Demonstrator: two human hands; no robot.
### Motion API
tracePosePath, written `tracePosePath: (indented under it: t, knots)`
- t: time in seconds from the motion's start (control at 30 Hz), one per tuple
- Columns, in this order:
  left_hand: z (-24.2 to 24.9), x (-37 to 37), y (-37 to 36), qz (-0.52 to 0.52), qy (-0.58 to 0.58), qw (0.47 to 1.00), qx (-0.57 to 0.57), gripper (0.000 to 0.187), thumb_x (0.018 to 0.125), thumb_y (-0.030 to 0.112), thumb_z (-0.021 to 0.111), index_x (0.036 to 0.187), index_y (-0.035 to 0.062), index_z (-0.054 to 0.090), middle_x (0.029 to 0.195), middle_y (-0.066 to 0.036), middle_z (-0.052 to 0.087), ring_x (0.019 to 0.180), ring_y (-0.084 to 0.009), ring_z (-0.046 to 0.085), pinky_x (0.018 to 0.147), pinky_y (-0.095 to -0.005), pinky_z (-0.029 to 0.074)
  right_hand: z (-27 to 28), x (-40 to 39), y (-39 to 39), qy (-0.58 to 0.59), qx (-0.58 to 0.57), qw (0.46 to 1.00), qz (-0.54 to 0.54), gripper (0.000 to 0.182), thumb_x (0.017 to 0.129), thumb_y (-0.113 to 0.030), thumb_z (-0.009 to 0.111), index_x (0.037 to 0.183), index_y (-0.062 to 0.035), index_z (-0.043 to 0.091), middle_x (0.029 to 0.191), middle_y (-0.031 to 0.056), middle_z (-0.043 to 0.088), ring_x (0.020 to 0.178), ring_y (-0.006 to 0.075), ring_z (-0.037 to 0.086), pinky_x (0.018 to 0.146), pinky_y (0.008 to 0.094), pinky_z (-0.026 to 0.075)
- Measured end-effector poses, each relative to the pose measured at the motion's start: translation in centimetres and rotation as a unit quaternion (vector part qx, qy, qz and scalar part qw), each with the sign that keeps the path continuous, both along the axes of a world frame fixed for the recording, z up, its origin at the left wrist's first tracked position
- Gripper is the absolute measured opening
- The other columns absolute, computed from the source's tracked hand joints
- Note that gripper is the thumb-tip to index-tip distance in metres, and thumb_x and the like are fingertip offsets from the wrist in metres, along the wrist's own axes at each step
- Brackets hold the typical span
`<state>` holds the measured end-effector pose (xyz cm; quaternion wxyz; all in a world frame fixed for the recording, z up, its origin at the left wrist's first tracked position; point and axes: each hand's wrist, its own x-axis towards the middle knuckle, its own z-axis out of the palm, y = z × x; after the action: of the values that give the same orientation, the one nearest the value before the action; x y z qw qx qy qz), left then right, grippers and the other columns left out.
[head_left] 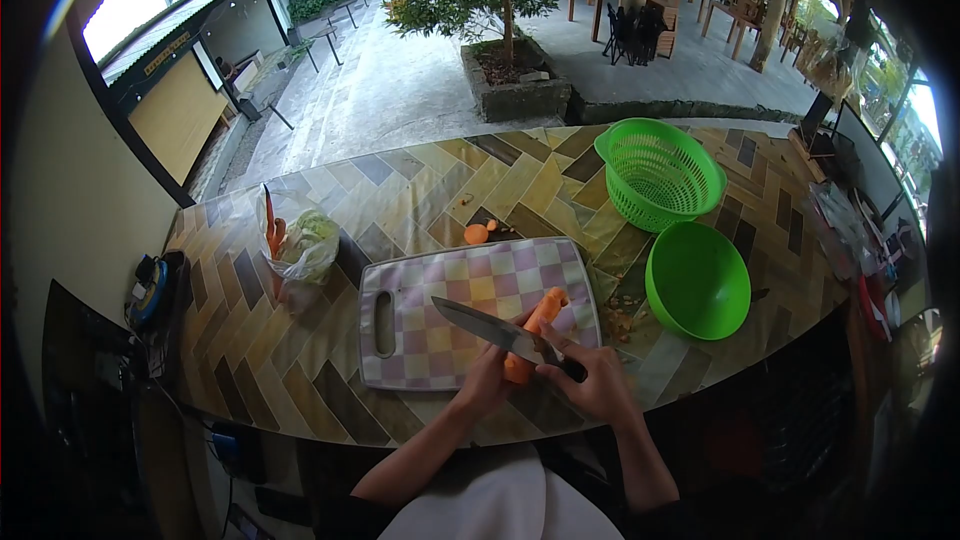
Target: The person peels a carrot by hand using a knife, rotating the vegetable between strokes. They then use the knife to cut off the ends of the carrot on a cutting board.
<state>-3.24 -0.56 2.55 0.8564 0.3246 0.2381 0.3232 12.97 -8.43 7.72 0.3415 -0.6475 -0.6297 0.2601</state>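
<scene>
My left hand (pixel 486 380) is closed around an orange carrot (pixel 546 312), held at a slant over the front right of the board. In my right hand (pixel 594 377) is the dark handle of a kitchen knife (pixel 482 325). Its broad blade points left and crosses in front of the carrot, hiding the carrot's middle. Beneath both hands lies a pink and white checked cutting board (pixel 430 285) with a handle slot at its left end. Just beyond the board's far edge sit carrot pieces (pixel 476 234).
To the right, a green colander (pixel 660 175) stands behind a green bowl (pixel 698 280). Peel scraps (pixel 622 320) lie between board and bowl. At the left is a plastic bag (pixel 302 248) with carrots and a leafy vegetable. Plastic packets (pixel 838 215) crowd the table's right end.
</scene>
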Motion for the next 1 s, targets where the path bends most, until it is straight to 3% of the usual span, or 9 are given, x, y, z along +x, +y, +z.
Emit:
tracePosePath:
  t: [0.07, 0.17, 0.27, 0.37, 0.47, 0.57, 0.77, 0.87, 1.0]
  knots:
    - [0.4, 0.0, -0.1, -0.001, 0.004, 1.0, -0.001, 0.05, 0.104, 0.029, 0.04, 0.147, 0.0062, 0.036, 0.139, -0.008, 0.048, 0.118, -0.0156, 0.054, 0.096, -0.029, 0.047, -0.5, -0.1, 0.0, 0.003, 0.047, 0.999, 0.002, 0.057, 0.086, -0.035, 0.071, 0.139, -0.0232, 0.053, 0.084, 0.0171, 0.07, 0.068, 0.0342, 0.067, 0.064, 0.0383, 0.051]
    - [0.1, 0.2, -0.1, 0.005, 0.01, 1.0, -0.013, 0.049, 0.104, 0.029, 0.039, 0.148, 0.0065, 0.036, 0.14, -0.007, 0.047, 0.119, -0.0157, 0.054, 0.095, -0.0289, 0.048, -0.3, -0.4, 0.0, -0.01, 0.058, 0.998, -0.009, 0.058, 0.083, -0.025, 0.074, 0.138, -0.0203, 0.054, 0.074, 0.0179, 0.064, 0.057, 0.0316, 0.059, 0.059, 0.0336, 0.047]
    - [0.0, 0.3, 0.0, 0.004, 0.002, 1.0, -0.015, 0.047, 0.104, 0.028, 0.038, 0.146, 0.006, 0.039, 0.137, -0.007, 0.049, 0.118, -0.0154, 0.054, 0.095, -0.0293, 0.048, -1.7, -0.4, 0.2, -0.036, 0.103, 0.994, -0.01, 0.055, 0.086, -0.029, 0.07, 0.139, -0.0253, 0.054, 0.091, 0.0137, 0.071, 0.068, 0.0308, 0.068, 0.061, 0.0374, 0.051]
    - [-0.8, 0.1, 0.1, 0.003, 0.013, 0.999, -0.034, 0.044, 0.104, 0.027, 0.037, 0.141, 0.0047, 0.044, 0.132, -0.006, 0.053, 0.115, -0.0147, 0.056, 0.094, -0.0298, 0.049, -2.5, -0.4, 0.2, -0.108, 0.086, 0.99, -0.025, 0.055, 0.087, -0.028, 0.07, 0.139, -0.0261, 0.053, 0.09, 0.0118, 0.071, 0.066, 0.0289, 0.067, 0.058, 0.038, 0.05]
    - [-1.2, -0.1, 0.1, 0.013, 0.021, 0.998, -0.055, 0.04, 0.103, 0.026, 0.037, 0.135, 0.0039, 0.048, 0.126, -0.006, 0.056, 0.111, -0.0144, 0.058, 0.092, -0.0299, 0.049, -2.4, -0.7, 0.3, -0.141, 0.114, 0.983, -0.035, 0.055, 0.087, -0.029, 0.069, 0.14, -0.0255, 0.052, 0.079, 0.0089, 0.068, 0.06, 0.0274, 0.064, 0.054, 0.0387, 0.048]
    - [-2.1, 0.1, 0.2, 0.021, 0.001, 0.998, -0.051, 0.039, 0.103, 0.026, 0.037, 0.134, 0.0037, 0.048, 0.124, -0.007, 0.057, 0.109, -0.0146, 0.059, 0.091, -0.0299, 0.05, -2.8, -1.0, 0.8, -0.076, 0.183, 0.979, -0.05, 0.054, 0.088, -0.029, 0.069, 0.14, -0.0245, 0.052, 0.07, 0.0078, 0.063, 0.055, 0.0273, 0.061, 0.051, 0.039, 0.047]
    - [-1.1, 0.1, 0.0, 0.032, 0.061, 0.995, -0.076, 0.039, 0.104, 0.025, 0.04, 0.135, 0.0031, 0.046, 0.122, -0.007, 0.057, 0.108, -0.014, 0.059, 0.09, -0.0305, 0.051, -2.9, -0.3, 0.7, -0.123, 0.125, 0.983, -0.046, 0.057, 0.088, -0.029, 0.068, 0.142, -0.023, 0.05, 0.077, 0.0121, 0.067, 0.058, 0.0284, 0.063, 0.053, 0.0396, 0.048]
    - [-1.2, 0.0, 0.0, 0.026, 0.056, 0.995, -0.082, 0.038, 0.103, 0.024, 0.041, 0.135, 0.003, 0.046, 0.122, -0.007, 0.057, 0.108, -0.0133, 0.059, 0.09, -0.0303, 0.051, -1.9, -0.2, 0.8, -0.115, 0.114, 0.986, -0.03, 0.065, 0.084, -0.019, 0.073, 0.143, -0.0163, 0.048, 0.083, 0.0159, 0.068, 0.062, 0.0313, 0.063, 0.059, 0.0372, 0.049]
    - [-1.2, 0.1, 0.0, 0.027, 0.04, 0.996, -0.077, 0.038, 0.103, 0.024, 0.041, 0.135, 0.003, 0.046, 0.123, -0.007, 0.057, 0.108, -0.0135, 0.059, 0.091, -0.03, 0.051, -1.5, -0.2, 0.9, -0.031, 0.11, 0.993, -0.043, 0.069, 0.084, -0.024, 0.073, 0.146, -0.0165, 0.042, 0.079, 0.016, 0.066, 0.06, 0.0325, 0.062, 0.059, 0.0382, 0.049]
